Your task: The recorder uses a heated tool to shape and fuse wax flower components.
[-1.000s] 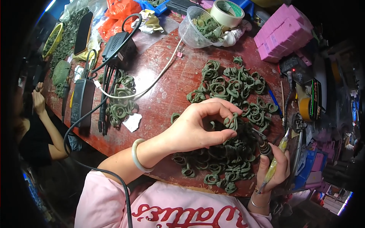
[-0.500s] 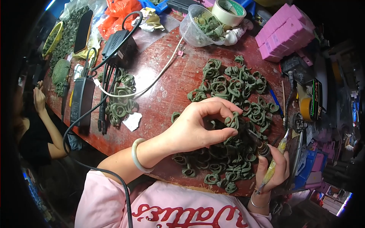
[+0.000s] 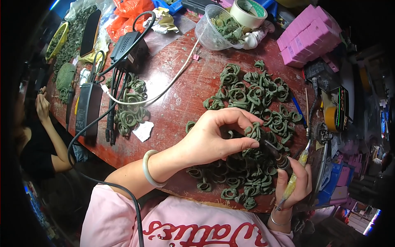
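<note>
Between the thumb and fingertips of my left hand [image 3: 220, 133], a small dark green ring [image 3: 253, 131] is pinched above the pile. My right hand [image 3: 297, 183] is closed on two tools. One is a dark pen-shaped tool like a soldering iron [image 3: 283, 161], its thin tip close to the ring; I cannot tell whether they touch. The other is a slim carving tool with a yellow wrapped handle [image 3: 293, 181] and metal ends, lying across the fingers. Many similar green rings [image 3: 238, 94] lie heaped under and beyond my hands, partly hidden by them.
A clear tub [image 3: 214, 29] of green pieces and a tape roll [image 3: 248, 10] stand at the back. Pink blocks [image 3: 306, 37] are stacked back right. Left are a black power adapter [image 3: 88, 109], cables, more rings [image 3: 131, 117] and a white scrap [image 3: 143, 131]. Another person's arm [image 3: 53, 131] shows far left.
The dark pen-shaped tool has moved slightly left, bringing its tip nearer the ring. The yellow-handled tool has shifted a little with my right hand. My left hand has barely moved.
</note>
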Tool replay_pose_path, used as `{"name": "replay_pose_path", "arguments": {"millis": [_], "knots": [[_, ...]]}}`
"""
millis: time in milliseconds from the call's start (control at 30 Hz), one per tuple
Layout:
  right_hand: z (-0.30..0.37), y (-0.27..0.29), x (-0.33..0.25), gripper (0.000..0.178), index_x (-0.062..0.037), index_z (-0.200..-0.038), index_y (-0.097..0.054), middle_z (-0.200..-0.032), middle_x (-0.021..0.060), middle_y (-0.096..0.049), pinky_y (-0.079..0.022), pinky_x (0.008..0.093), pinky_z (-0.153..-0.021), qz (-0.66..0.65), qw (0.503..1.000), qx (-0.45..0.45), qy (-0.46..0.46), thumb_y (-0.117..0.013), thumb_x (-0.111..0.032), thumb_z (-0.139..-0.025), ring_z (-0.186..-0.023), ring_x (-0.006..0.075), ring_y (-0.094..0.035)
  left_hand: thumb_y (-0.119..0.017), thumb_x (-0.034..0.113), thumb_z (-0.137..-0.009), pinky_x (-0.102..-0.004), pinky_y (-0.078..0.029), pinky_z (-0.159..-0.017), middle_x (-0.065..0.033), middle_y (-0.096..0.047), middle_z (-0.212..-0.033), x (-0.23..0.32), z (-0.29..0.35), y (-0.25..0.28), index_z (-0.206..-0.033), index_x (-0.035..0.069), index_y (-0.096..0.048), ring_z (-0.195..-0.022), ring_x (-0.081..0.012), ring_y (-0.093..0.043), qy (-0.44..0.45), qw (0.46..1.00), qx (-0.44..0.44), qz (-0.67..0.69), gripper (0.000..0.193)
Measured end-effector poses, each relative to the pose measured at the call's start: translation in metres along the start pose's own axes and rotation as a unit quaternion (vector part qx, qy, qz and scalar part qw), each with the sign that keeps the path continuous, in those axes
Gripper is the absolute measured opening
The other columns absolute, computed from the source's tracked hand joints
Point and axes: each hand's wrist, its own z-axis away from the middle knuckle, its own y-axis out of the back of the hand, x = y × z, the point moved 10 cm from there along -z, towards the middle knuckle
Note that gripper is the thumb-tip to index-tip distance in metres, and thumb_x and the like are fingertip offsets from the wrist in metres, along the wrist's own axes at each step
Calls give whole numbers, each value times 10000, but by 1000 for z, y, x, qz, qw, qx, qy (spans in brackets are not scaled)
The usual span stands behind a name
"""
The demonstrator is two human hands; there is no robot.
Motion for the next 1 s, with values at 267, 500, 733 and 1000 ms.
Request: {"name": "replay_pose_path", "arguments": {"millis": [267, 500, 733, 1000], "knots": [[0, -1, 1, 359, -13, -982, -655, -786, 67, -646, -441, 317, -499, 9, 1000, -6, -4, -729, -335, -842, -574, 231, -543, -769, 32, -777, -231, -478, -658, -95, -653, -1161, -3, -1, 4, -802, 35, -581, -762, -67, -584, -29, 999, 12, -31, 190], [-1, -2, -1, 359, -11, -980, -653, -797, 67, -652, -446, 317, -504, 16, 1000, -6, -2, -735, -329, -837, -583, 230, -547, -788, 27, -750, -322, -466, -903, -105, -660, -1147, 4, 0, 2, -795, 33, -614, -1030, -158, -602, -80, 993, 9, -88, 180], [-1, 7, -3, 370, 2, -967, -639, -811, 82, -663, -449, 345, -535, 36, 999, 21, 0, -715, -341, -853, -593, 262, -550, -785, 15, -749, -333, -463, -923, -106, -654, -1159, 2, 1, -4, -839, 31, -616, -1066, -167, -593, -87, 994, -4, -71, 192], [-1, 8, -1, 372, 4, -962, -633, -800, 81, -662, -448, 349, -533, 26, 999, 33, -4, -707, -346, -861, -590, 264, -550, -733, -7, -782, -328, -450, -935, -113, -622, -1208, -2, 0, -3, -891, 34, -614, -1083, -159, -571, -59, 998, -3, 4, 167]]}}
